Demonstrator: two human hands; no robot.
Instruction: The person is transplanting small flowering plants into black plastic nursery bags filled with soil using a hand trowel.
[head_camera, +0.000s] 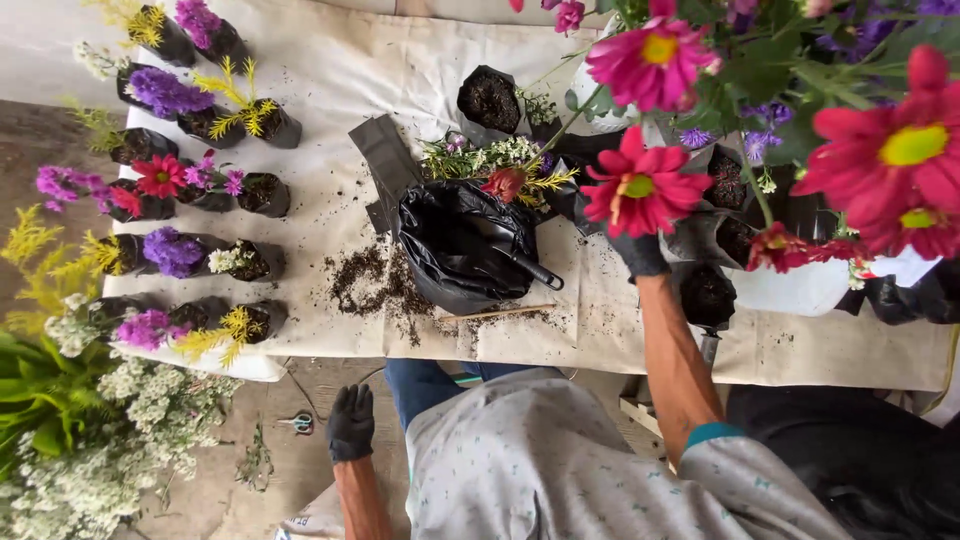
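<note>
Your right hand (640, 252), in a dark glove, reaches up just right of the open black soil bag (465, 245) on the cloth-covered table (610, 335), and is partly hidden by a red daisy bloom (640, 185); you cannot tell whether its fingers are closed on a stem. Your left hand (351, 422), also gloved, hangs below the table edge, down-left of the soil bag, fingers loosely curled together and holding nothing. Spilled soil (375, 280) lies just left of the bag, a trowel handle (530, 268) pokes from it, and rows of small potted flower bags (200, 180) stand well left.
</note>
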